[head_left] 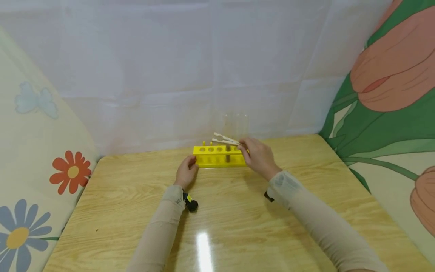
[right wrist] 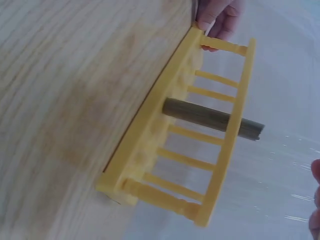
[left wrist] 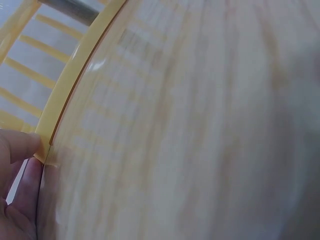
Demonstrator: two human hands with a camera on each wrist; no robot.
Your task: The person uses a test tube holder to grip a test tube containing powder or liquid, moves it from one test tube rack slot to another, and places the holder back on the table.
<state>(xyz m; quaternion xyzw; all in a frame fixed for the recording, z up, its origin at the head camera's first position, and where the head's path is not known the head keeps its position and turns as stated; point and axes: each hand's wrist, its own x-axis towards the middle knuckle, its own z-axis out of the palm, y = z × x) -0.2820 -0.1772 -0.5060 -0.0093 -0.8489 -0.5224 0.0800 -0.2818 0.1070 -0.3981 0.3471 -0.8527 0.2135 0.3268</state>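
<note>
A yellow test tube rack (head_left: 221,164) stands near the table's back edge. My left hand (head_left: 186,172) grips its left end, thumb and fingers at the base, as the left wrist view also shows. In one hole stands a test tube with dark grey-brown contents (right wrist: 200,115); its clear upper part is hard to make out. My right hand (head_left: 259,155) holds a pale wooden test tube clamp (head_left: 222,139) above the rack's right part. The clamp's arms spread apart and point left, over the rack. In the right wrist view only some right fingertips (right wrist: 315,200) show.
Faint clear glass outlines (head_left: 242,122) rise behind the rack, too faint to name. A white cloth (head_left: 170,75) hangs behind the wood-grain table (head_left: 136,204). Flower-printed panels (head_left: 391,87) flank both sides. Each wrist wears a small black camera (head_left: 191,204).
</note>
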